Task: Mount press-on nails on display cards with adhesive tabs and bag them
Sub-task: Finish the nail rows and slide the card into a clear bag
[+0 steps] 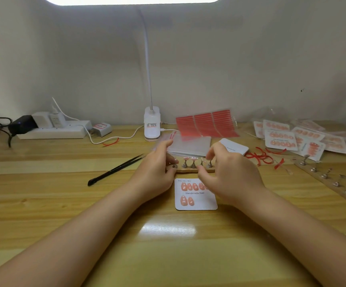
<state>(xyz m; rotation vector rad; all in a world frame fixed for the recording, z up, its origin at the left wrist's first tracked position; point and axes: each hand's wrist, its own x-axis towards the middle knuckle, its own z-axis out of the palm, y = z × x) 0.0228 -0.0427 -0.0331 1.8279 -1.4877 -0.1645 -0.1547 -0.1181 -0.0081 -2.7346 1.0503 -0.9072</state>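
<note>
**Working at the nail stand on the yellow counter**

Looking down, I see a shiny yellow wood counter [43,204] against a plain white wall. A white clip lamp [152,123] stands at the back, and its light makes a bright spot on the wood. A white power strip [52,131] sits far left.

The display card [196,194] lies flat just in front of me. It says "Handmade Nail". Pink press-on nails [189,186] sit on it in a top row, with two more below.

Just behind the card is a wooden nail stand [190,165] with little metal posts. My left hand [157,172] holds its left end with curled fingers. My right hand [228,175] hangs over its right end, fingers bent close together; I cannot tell if they pinch anything.

Black tweezers [116,169] lie to the left. Red adhesive tabs [206,124] and finished cards [282,137] lie behind.
</note>
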